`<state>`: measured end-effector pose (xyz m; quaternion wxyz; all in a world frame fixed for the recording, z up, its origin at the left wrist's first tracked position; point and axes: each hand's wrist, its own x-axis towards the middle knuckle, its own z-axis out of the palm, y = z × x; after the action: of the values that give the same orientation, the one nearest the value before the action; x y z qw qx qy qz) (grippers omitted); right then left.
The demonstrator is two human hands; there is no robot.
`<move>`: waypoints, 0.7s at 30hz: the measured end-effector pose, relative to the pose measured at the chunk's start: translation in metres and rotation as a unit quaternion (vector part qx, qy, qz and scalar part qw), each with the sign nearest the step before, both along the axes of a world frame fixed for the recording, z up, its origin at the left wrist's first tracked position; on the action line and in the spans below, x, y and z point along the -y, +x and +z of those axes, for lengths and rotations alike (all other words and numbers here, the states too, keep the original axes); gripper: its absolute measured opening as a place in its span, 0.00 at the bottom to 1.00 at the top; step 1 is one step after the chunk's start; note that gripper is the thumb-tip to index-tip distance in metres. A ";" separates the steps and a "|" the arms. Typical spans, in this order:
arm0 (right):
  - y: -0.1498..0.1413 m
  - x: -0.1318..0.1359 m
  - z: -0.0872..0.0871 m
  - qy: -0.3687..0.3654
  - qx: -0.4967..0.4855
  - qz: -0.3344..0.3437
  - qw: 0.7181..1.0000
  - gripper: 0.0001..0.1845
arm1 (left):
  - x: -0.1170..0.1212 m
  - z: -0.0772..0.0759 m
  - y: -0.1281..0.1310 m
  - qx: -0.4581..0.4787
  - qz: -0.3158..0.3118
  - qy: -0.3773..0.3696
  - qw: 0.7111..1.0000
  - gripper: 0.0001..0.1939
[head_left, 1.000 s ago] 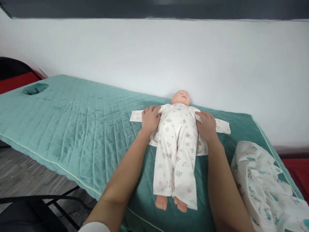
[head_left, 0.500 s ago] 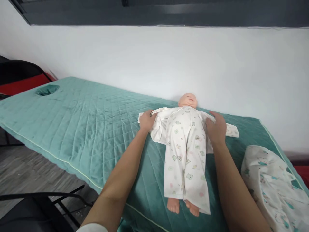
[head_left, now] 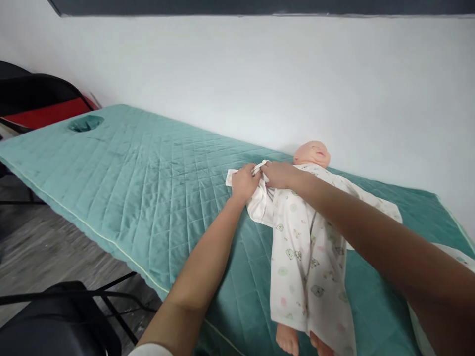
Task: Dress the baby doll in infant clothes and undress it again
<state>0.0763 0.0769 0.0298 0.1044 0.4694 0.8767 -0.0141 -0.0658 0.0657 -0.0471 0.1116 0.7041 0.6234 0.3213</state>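
A baby doll [head_left: 310, 154] lies on its back on the green quilted bed cover [head_left: 156, 183], its head by the wall and its bare feet towards me. White printed pants [head_left: 293, 257] cover its front and legs. Under them a white baby shirt [head_left: 261, 205] is spread with its sleeves out to the sides. My left hand [head_left: 245, 183] is closed on the shirt's edge near the left sleeve. Reaching across the doll, my right hand [head_left: 278, 174] pinches the same edge beside it. A strip of the cloth stands up between both hands. My right forearm hides part of the pants and shirt.
A white printed cloth [head_left: 454, 254] lies at the bed's right, partly behind my forearm. The bed has a face hole [head_left: 86, 123] at its far left. A red and black chair [head_left: 44, 106] stands beyond it, a black chair [head_left: 55, 316] at lower left. The wall [head_left: 222, 74] borders the back.
My right hand has left the shirt's right side and crossed over the doll to join my left hand at the left sleeve. The view has shifted, so the doll appears further right.
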 end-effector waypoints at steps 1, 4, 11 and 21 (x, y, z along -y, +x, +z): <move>-0.001 -0.002 0.000 -0.014 0.010 -0.008 1.000 0.27 | 0.001 0.001 0.001 -0.010 0.001 0.001 1.000 0.14; 0.003 -0.001 0.009 -0.038 0.023 -0.017 0.999 0.25 | 0.005 0.004 0.002 -0.022 -0.007 0.017 1.000 0.13; 0.028 0.012 0.039 -0.016 0.054 -0.049 0.997 0.20 | 0.010 0.001 -0.005 0.011 -0.017 0.066 0.998 0.20; 0.045 0.026 0.047 0.052 0.028 -0.091 0.994 0.15 | 0.008 -0.003 -0.009 -0.011 0.001 -0.025 1.000 0.19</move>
<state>0.1210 0.0508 0.0767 0.1026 0.5519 0.8268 0.0349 -0.0750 0.0576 -0.0504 0.1218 0.7042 0.6329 0.2978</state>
